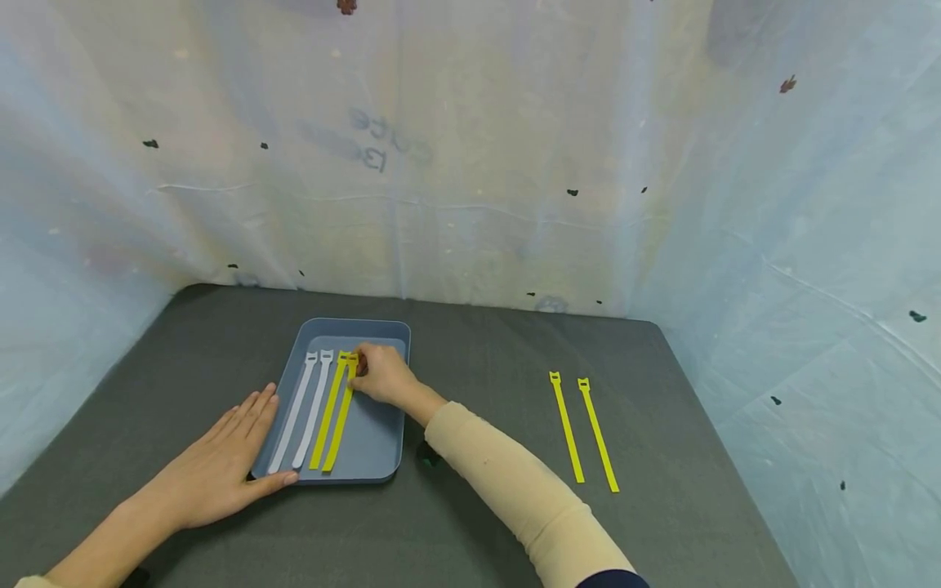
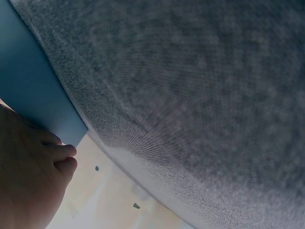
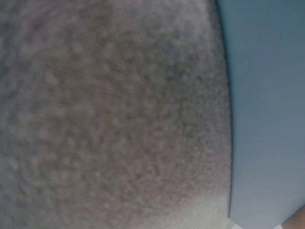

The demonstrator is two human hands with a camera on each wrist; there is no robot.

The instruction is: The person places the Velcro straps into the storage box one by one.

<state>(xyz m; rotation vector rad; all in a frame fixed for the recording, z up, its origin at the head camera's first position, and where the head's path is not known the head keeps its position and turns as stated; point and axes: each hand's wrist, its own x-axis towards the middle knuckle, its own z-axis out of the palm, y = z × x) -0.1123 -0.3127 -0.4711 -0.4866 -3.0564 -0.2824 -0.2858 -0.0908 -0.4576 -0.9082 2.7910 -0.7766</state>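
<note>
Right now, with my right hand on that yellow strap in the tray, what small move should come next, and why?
Probably let go and lift the right hand clear: the yellow strap it pinches already lies flat in the tray beside three others, and the left hand steadies the tray's edge. Two yellow straps on the table remain.

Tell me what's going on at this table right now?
A person is laying strap ties in a blue-grey tray. The right hand pinches the head end of a yellow tie lying beside another yellow tie and two white ties in the tray. The left hand rests flat against the tray's near left edge. Two more yellow ties lie on the grey table to the right.
</note>
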